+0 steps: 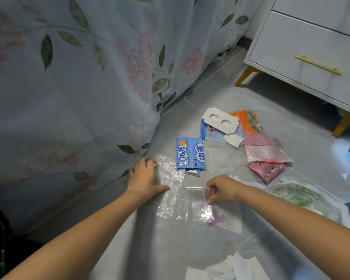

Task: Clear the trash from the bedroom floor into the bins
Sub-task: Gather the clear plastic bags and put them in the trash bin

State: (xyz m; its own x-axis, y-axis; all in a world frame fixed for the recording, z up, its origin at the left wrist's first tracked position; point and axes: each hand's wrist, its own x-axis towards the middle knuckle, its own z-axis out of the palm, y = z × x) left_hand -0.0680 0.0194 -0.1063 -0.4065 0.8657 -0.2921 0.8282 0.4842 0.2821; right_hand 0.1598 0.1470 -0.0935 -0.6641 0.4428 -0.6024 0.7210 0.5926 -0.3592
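On the left I see the floral bed cover, which hangs down to the grey tiled floor. At the far right stands a white nightstand with gold legs and a gold handle.

The trash lies on the floor between them. A clear plastic bag with a green print lies at the right, near my right arm. A crumpled clear wrapper lies in the near middle. My left hand rests on its left edge with the fingers spread and mostly straight, pressing it to the floor. Just to the right, my right hand pinches the top edge of a small clear bag with a purple mark between thumb and fingertips.

Farther away lie a blue snack packet, pink and red packets, an orange packet and a white card with two round holes resting on a light blue wrapper. Some white paper pieces lie at the near edge.
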